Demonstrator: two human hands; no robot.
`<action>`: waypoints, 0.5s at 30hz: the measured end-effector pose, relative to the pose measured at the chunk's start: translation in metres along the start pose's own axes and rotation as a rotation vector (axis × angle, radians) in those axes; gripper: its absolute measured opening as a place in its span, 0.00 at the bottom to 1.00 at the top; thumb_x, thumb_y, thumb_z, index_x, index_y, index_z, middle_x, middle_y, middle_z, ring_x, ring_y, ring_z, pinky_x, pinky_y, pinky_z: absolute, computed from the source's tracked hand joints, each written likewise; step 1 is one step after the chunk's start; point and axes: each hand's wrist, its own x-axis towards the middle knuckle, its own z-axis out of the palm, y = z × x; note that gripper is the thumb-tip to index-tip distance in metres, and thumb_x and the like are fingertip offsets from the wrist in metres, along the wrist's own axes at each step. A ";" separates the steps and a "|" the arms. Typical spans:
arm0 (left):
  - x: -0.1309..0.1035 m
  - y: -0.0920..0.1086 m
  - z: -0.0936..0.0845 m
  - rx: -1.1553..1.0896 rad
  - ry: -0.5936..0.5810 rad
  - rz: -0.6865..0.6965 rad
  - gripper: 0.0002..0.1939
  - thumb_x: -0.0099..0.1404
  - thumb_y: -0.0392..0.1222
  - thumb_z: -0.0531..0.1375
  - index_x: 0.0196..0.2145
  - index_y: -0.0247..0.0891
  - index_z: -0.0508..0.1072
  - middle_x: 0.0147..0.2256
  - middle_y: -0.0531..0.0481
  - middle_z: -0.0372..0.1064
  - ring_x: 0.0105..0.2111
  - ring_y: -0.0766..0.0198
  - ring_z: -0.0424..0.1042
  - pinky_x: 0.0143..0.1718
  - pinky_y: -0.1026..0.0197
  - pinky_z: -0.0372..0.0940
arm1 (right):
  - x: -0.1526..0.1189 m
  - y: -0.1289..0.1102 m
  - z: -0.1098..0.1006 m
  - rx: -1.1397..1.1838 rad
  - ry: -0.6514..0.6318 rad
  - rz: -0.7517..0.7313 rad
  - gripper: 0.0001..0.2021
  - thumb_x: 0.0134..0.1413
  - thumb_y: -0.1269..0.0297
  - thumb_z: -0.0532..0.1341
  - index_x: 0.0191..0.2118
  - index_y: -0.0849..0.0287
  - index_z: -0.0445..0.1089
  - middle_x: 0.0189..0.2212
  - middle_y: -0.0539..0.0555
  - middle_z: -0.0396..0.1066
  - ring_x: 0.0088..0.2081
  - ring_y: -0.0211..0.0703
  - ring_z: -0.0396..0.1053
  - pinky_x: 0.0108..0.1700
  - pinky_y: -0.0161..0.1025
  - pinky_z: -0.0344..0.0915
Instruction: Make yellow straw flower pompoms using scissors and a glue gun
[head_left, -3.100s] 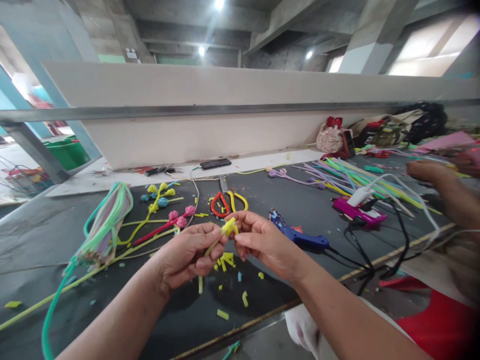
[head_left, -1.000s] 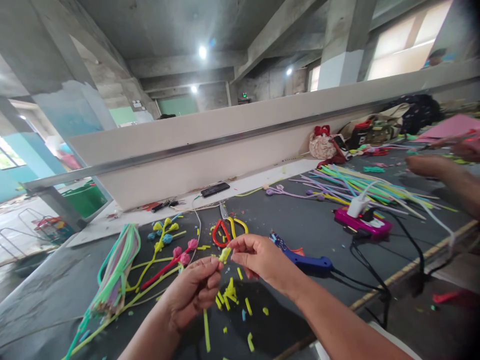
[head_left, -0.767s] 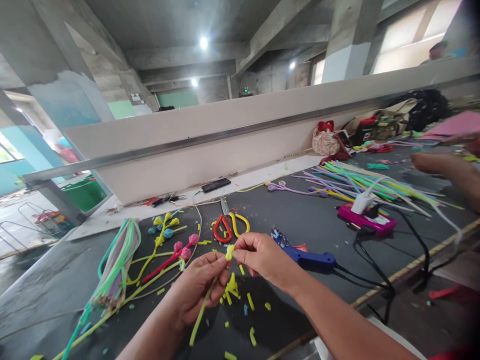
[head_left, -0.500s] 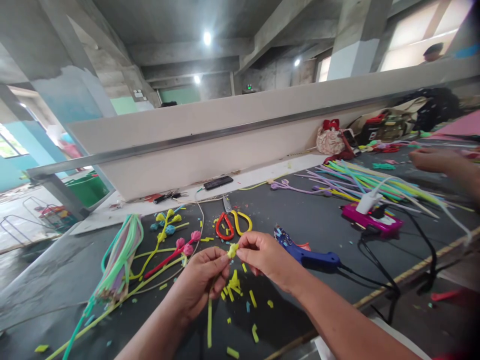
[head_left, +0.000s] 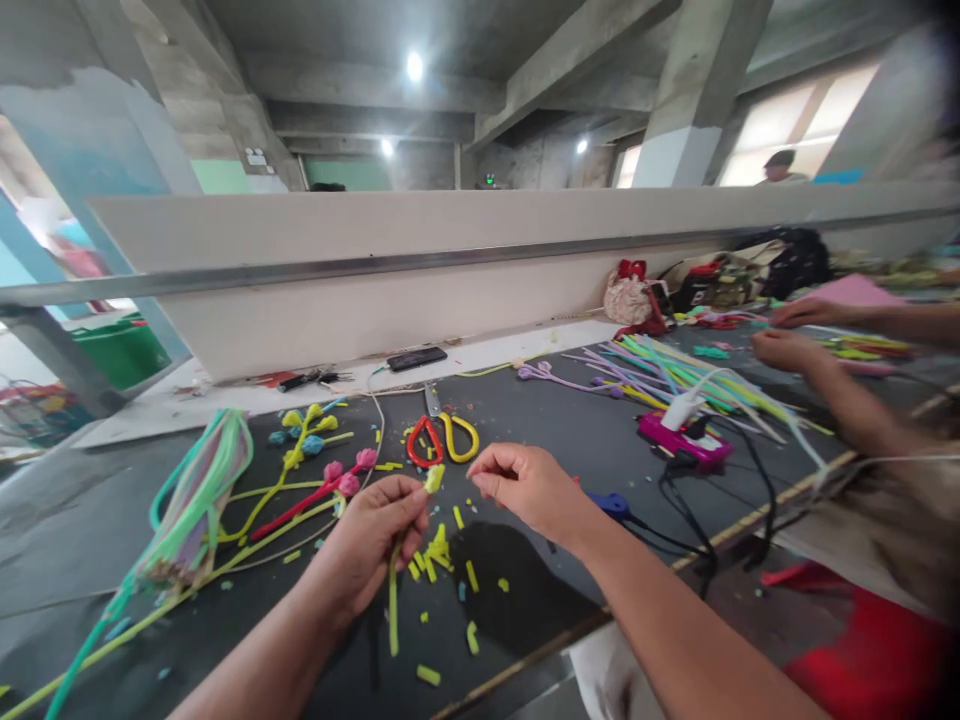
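My left hand is closed in a pinch on a yellow pipe cleaner, whose stem hangs below the fingers. A small fuzzy yellow bud tops it, just above the thumb and fingertip. To the right, my right hand is apart from the bud, its fingers curled and the tips close together; nothing shows between them. Just beyond the hands lie scissors with one red and one yellow handle. Short yellow cut pieces are scattered below. A blue glue gun is mostly hidden behind my right hand.
On the left lie a bundle of pastel pipe cleaners, a yellow-and-blue budded stem and a pink one. A purple power strip with cables and loose pipe cleaners lie right. Another person's hands work at far right.
My right hand has let go of the yellow bud and drawn away to the right. My left hand still holds the pipe cleaner. The view has turned slightly right, and more of the co-worker's arms shows.
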 end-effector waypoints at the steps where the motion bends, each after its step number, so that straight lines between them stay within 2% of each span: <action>1: 0.000 0.001 -0.002 -0.008 0.015 0.019 0.14 0.55 0.46 0.62 0.25 0.35 0.63 0.19 0.57 0.62 0.12 0.78 0.54 0.12 0.72 0.46 | -0.003 0.000 -0.012 -0.079 0.032 -0.029 0.05 0.47 0.66 0.58 0.31 0.56 0.71 0.28 0.49 0.72 0.30 0.37 0.67 0.34 0.32 0.62; 2: 0.000 0.001 -0.004 -0.017 0.026 0.023 0.14 0.55 0.46 0.62 0.25 0.35 0.63 0.19 0.57 0.62 0.12 0.78 0.55 0.12 0.73 0.45 | -0.007 0.001 -0.024 -0.240 0.091 -0.080 0.07 0.48 0.68 0.57 0.33 0.56 0.72 0.33 0.50 0.73 0.34 0.38 0.68 0.38 0.33 0.62; 3: 0.000 0.001 -0.006 -0.027 0.027 0.022 0.14 0.55 0.46 0.62 0.25 0.35 0.62 0.20 0.57 0.62 0.13 0.78 0.55 0.12 0.73 0.45 | -0.012 0.003 -0.036 -0.410 0.144 -0.073 0.09 0.50 0.68 0.55 0.34 0.55 0.72 0.35 0.50 0.73 0.37 0.39 0.69 0.41 0.34 0.62; 4: -0.001 0.002 -0.008 -0.037 0.023 0.024 0.14 0.55 0.46 0.62 0.25 0.35 0.62 0.20 0.57 0.61 0.13 0.78 0.55 0.13 0.73 0.44 | -0.018 0.007 -0.048 -0.471 0.170 -0.036 0.10 0.50 0.68 0.53 0.34 0.56 0.71 0.35 0.51 0.73 0.37 0.41 0.69 0.42 0.36 0.62; 6: -0.002 0.002 -0.011 -0.057 0.001 0.033 0.14 0.56 0.46 0.62 0.25 0.35 0.62 0.21 0.57 0.61 0.13 0.79 0.53 0.14 0.73 0.43 | -0.031 0.018 -0.067 -0.543 0.163 0.027 0.12 0.51 0.68 0.51 0.38 0.57 0.70 0.33 0.53 0.73 0.35 0.42 0.70 0.40 0.38 0.63; 8: -0.003 0.003 -0.012 -0.082 -0.014 0.048 0.14 0.56 0.46 0.62 0.26 0.34 0.63 0.22 0.57 0.61 0.14 0.81 0.50 0.15 0.73 0.42 | -0.043 0.032 -0.077 -0.609 0.108 0.064 0.14 0.46 0.70 0.54 0.41 0.58 0.69 0.38 0.55 0.72 0.39 0.45 0.69 0.43 0.40 0.62; 11: -0.004 0.005 -0.009 -0.113 -0.013 0.062 0.13 0.56 0.45 0.62 0.28 0.34 0.64 0.24 0.55 0.62 0.16 0.81 0.49 0.16 0.73 0.42 | -0.054 0.051 -0.077 -0.702 0.005 0.098 0.24 0.37 0.75 0.57 0.46 0.55 0.67 0.47 0.54 0.68 0.49 0.47 0.64 0.49 0.40 0.59; 13: -0.005 0.006 -0.006 -0.117 -0.014 0.059 0.13 0.56 0.45 0.63 0.28 0.34 0.65 0.24 0.55 0.62 0.16 0.80 0.49 0.16 0.73 0.42 | -0.055 0.058 -0.070 -0.770 0.024 0.136 0.29 0.36 0.76 0.55 0.51 0.57 0.63 0.50 0.57 0.63 0.51 0.48 0.62 0.49 0.42 0.57; 15: -0.005 0.006 -0.005 -0.118 -0.019 0.051 0.13 0.55 0.44 0.63 0.28 0.33 0.65 0.24 0.55 0.62 0.16 0.80 0.49 0.16 0.73 0.41 | -0.052 0.059 -0.062 -0.814 0.052 0.162 0.30 0.37 0.76 0.54 0.53 0.58 0.60 0.51 0.59 0.61 0.49 0.49 0.63 0.48 0.41 0.57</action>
